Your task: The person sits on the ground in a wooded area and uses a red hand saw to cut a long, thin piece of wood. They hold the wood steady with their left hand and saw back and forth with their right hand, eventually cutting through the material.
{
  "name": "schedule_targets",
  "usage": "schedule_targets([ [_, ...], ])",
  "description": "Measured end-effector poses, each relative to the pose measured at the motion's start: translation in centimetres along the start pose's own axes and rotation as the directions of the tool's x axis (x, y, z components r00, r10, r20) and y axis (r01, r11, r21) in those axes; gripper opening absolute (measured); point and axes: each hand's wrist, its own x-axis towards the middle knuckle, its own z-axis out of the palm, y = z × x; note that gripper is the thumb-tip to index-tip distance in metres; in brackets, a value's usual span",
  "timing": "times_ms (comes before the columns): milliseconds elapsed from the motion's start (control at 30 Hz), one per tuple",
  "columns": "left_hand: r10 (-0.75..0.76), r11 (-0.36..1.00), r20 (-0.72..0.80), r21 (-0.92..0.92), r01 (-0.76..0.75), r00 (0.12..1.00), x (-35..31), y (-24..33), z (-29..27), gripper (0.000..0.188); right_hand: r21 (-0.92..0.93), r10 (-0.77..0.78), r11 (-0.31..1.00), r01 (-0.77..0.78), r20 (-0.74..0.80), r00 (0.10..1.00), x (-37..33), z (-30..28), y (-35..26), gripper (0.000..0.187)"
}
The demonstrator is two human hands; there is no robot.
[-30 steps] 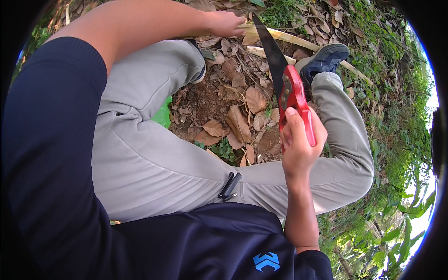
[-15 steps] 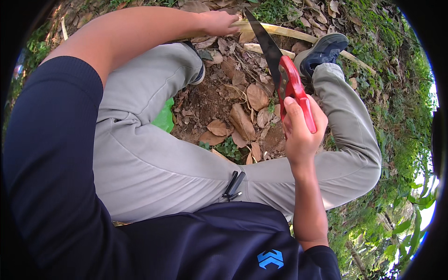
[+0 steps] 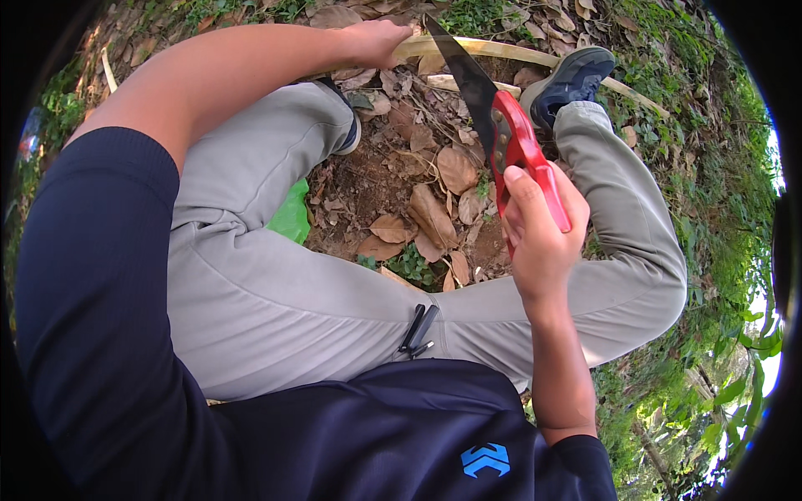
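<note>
My right hand is wrapped round the red handle of a hand saw, its thumb on top. The dark blade slants up and away to the left, its tip by a long pale strip of wood. At the far side, my left hand is closed on the strip's left part, just left of the blade tip; its fingers are partly hidden. The strip curves rightward past my right shoe. Below it lies a shorter pale piece of wood, partly behind the blade.
Dry brown leaves and bare soil fill the ground between my legs. A green plastic-looking sheet shows beside my left thigh. Green plants grow along the right. A small dark clip-like object lies at my lap.
The saw and my right hand have shifted slightly left and toward the far side. My left hand has moved a little left, still at the strip.
</note>
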Motion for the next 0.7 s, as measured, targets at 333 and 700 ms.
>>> schedule_targets([
  [333, -0.009, 0.999, 0.015, 0.047, 0.009, 1.0, 0.5, 0.9, -0.6, 0.067, -0.155, -0.131, 0.98, 0.128, -0.011, 0.991, 4.8, 2.3, 1.4, 0.025],
  [700, -0.005, 0.999, -0.005, 0.032, 0.005, 1.0, 0.7, 0.7, -0.4, 0.063, -0.231, -0.244, 0.942, 0.243, 0.026, 0.969, 6.6, 2.1, 4.0, 0.019],
])
